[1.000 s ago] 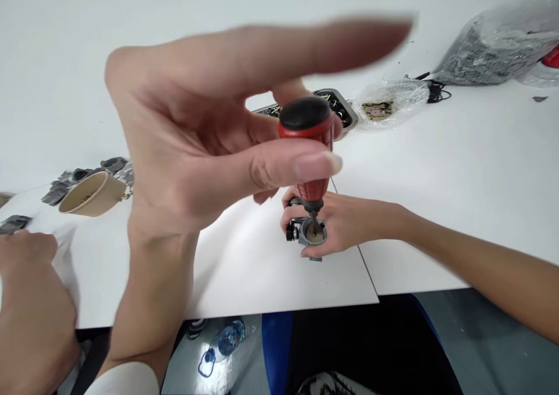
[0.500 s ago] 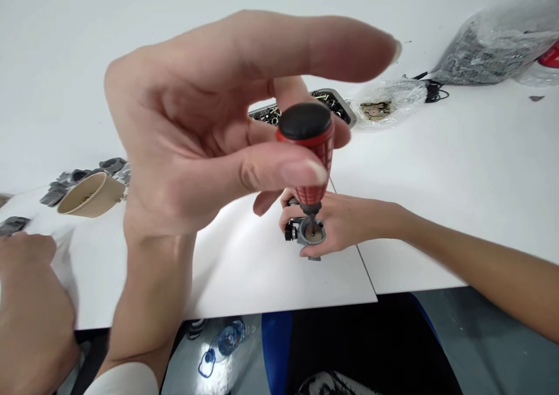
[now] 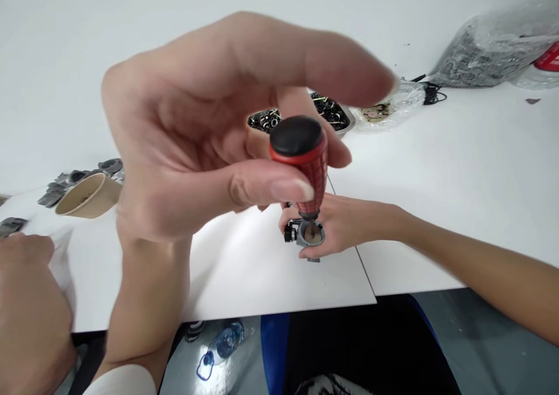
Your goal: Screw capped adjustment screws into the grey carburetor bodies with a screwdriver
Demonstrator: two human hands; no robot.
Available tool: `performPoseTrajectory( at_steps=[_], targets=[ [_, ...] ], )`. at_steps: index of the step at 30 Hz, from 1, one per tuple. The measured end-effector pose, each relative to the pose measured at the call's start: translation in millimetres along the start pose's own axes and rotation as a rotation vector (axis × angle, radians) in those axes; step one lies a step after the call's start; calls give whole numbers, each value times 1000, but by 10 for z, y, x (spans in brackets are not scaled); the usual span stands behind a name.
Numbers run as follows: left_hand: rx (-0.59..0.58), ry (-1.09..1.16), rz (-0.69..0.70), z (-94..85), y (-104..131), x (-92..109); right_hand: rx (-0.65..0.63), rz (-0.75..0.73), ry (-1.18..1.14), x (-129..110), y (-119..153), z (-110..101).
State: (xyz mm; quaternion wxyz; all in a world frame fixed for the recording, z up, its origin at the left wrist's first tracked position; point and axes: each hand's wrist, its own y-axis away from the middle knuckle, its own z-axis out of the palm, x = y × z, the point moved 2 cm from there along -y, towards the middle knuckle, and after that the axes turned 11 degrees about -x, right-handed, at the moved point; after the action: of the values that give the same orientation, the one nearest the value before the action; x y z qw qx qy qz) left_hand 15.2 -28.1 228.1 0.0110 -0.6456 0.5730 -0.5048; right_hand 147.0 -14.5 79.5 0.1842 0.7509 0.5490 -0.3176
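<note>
Close to the camera, my left hand (image 3: pixel 205 127) has its thumb and fingers around the handle of a screwdriver (image 3: pixel 305 162), red with a black cap. Its index finger stretches out above the handle without touching it. The screwdriver points down into a small grey ring-shaped part (image 3: pixel 300 237), which has a black knob (image 3: pixel 288 232) on its left side. Whether the tip sits in a screw is too small to tell. Low over the white table, my right hand (image 3: pixel 338 226) holds this grey part between thumb and fingers.
Behind my left hand stands a metal tray (image 3: pixel 348 124) of small hardware. Plastic bags of parts (image 3: pixel 480 54) lie back right. A beige paper bowl (image 3: pixel 91 200) and grey parts (image 3: pixel 52 192) are on the left, near another person's arm (image 3: pixel 30 307). The table's front edge runs below.
The screwdriver's capped end has shifted slightly left and down, and my left index finger and thumb have come lower. My right hand and the grey part have stayed nearly still.
</note>
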Motion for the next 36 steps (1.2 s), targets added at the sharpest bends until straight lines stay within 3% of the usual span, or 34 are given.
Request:
performPoseTrajectory(
  at_steps=[4, 7, 12, 16, 18, 21, 26, 32, 36],
  targets=[
    [-137, 5, -212, 33, -91, 88, 2, -16, 25, 44, 5, 20],
    [-190, -30, -188, 49, -172, 188, -8, -16, 6, 69, 6, 32],
    [-160, -209, -172, 91, -199, 236, -10, -7, 27, 59, 2, 28],
    [10, -307, -250, 85, -121, 113, 0, 26, 9, 15, -6, 13],
    [55, -274, -167, 57, -47, 35, -7, 29, -4, -10, -10, 9],
    [2, -168, -44, 8, 61, -59, -18, 41, 5, -32, -15, 2],
    [15, -144, -131, -34, 144, -77, -20, 55, 23, -39, -16, -5],
    [33, -158, -139, -29, 96, -31, -4, 19, 18, -8, -13, 10],
    [-73, -241, -143, -11, -28, -11, -4, -5, 2, 8, -14, 12]
  ],
)
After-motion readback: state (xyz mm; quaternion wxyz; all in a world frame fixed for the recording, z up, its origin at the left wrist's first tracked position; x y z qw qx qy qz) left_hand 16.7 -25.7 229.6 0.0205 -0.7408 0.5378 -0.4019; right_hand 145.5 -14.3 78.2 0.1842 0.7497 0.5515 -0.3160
